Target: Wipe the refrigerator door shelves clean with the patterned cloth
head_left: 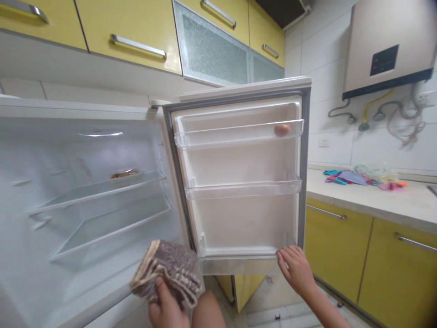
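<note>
My left hand (pixel 167 305) grips a folded brown patterned cloth (pixel 170 264) with pale edges, the thumb pressed on its near side. The cloth is in front of the lower part of the open fridge compartment (pixel 20 228). At the lower right corner of the open fridge door (pixel 239 223), my right hand (pixel 295 269) has its fingers curled over the edge of the clear bottom door shelf (pixel 239 266). One brown egg (pixel 282 130) sits in the top door shelf (pixel 232 134). The middle door shelf (pixel 244 189) is also clear plastic.
Inside the fridge are glass shelves (pixel 116 223), with a brownish item (pixel 124 173) on the upper one. Yellow cabinets (pixel 136 27) hang above. To the right, colourful cloths or bags (pixel 355 177) lie on a white counter (pixel 416 200) under a water heater (pixel 389 41).
</note>
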A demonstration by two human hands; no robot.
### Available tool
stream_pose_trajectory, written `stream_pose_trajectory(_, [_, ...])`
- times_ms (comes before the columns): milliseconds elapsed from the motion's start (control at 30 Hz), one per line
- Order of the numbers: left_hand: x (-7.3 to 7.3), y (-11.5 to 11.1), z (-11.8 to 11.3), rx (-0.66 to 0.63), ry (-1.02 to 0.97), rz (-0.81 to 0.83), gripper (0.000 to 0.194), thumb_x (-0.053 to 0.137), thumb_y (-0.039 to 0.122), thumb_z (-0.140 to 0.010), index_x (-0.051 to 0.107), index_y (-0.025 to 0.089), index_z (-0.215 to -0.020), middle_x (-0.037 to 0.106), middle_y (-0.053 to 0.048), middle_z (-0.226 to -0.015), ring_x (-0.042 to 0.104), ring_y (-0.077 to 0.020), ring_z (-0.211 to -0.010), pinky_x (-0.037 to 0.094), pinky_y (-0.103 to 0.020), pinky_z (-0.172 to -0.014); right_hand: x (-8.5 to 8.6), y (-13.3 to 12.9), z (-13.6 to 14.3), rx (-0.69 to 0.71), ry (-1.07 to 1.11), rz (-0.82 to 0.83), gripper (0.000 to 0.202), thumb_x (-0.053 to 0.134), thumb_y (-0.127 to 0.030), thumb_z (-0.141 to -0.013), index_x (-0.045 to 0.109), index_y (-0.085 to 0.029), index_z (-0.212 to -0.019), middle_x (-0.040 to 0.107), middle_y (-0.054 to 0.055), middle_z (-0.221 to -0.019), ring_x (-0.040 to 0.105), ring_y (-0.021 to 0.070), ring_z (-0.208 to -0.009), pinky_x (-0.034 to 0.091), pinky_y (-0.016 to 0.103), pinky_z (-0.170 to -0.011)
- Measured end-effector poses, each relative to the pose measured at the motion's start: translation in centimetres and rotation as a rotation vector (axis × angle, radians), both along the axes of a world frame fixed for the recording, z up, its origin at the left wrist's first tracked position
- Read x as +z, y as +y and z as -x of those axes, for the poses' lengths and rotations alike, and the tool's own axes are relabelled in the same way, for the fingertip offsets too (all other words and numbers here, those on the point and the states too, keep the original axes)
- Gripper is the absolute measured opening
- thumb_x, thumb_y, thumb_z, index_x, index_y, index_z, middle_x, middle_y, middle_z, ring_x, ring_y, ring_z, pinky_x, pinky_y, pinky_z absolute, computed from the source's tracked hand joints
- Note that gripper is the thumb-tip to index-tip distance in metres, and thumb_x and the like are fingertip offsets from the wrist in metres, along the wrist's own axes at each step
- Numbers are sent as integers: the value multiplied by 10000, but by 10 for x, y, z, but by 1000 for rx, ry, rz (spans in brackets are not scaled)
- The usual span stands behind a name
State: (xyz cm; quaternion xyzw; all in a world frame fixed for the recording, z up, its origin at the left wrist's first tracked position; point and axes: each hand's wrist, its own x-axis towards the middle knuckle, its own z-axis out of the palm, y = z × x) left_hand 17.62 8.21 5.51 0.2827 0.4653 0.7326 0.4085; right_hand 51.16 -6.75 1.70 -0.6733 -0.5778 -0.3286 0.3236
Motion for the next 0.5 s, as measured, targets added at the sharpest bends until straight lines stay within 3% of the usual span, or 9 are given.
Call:
stream_pose_trajectory(100, [7, -13, 18, -44, -221, 203, 559, 579, 762, -729, 639, 266, -977, 726, -18, -1020, 679, -206, -860, 562, -345, -709, 0, 1, 2, -7, 10, -8, 240, 472, -192, -977, 609, -191, -780, 597, 12, -718, 507, 172, -739, 359, 339, -820])
stream_pose_trajectory(167, [-3, -16, 18, -129, -244, 259, 570, 576, 779, -710, 630, 268, -958, 726, -16, -951, 684, -220, -834, 564, -357, -685, 0, 1, 4, -9, 15, -13, 237, 477, -193, -976, 611, -191, -781, 598, 12, -718, 509, 172, -740, 360, 340, -819])
stream_pose_trajectory(267, [-28, -14, -9, -351, -126, 280, 636, 640, 765, -651, 627, 226, -989, 736, -76, -920, 710, -301, -893, 585, -444, -770, -1, -1, 8, -13, 22, -21, 227, 484, -200, -974, 619, -193, -792, 601, 12, -720, 513, 173, -743, 362, 343, -822])
stream_pose_trajectory(333, [-40, -9, -37, -453, 71, 142, 684, 678, 718, -653, 602, 228, -1125, 723, -127, -1106, 666, -328, -1121, 534, -469, -974, -2, -2, 10, -14, 24, -30, 227, 483, -204, -975, 619, -194, -794, 599, 11, -718, 511, 173, -739, 364, 345, -825])
stream_pose_trajectory(367, [-43, -5, -50, -439, 208, 30, 714, 694, 686, -660, 575, 229, -1195, 680, -141, -1225, 589, -321, -1259, 462, -458, -1082, -2, -3, 11, -14, 27, -32, 227, 482, -207, -976, 618, -196, -794, 599, 10, -717, 509, 172, -737, 364, 346, -826])
stream_pose_trajectory(433, [-46, 6, -70, -284, 407, -109, 812, 718, 665, -636, 518, 203, -1274, 570, -182, -1381, 439, -326, -1409, 341, -460, -1185, -2, -4, 13, -11, 38, -34, 227, 481, -211, -977, 615, -200, -793, 598, 8, -715, 510, 170, -736, 365, 347, -829])
stream_pose_trajectory(500, [-46, 19, -78, -201, 488, -147, 813, 699, 662, -654, 498, 178, -1275, 549, -207, -1382, 449, -334, -1395, 347, -467, -1178, -2, -5, 14, -8, 50, -30, 224, 482, -214, -977, 613, -204, -795, 600, 6, -716, 513, 168, -734, 365, 348, -831])
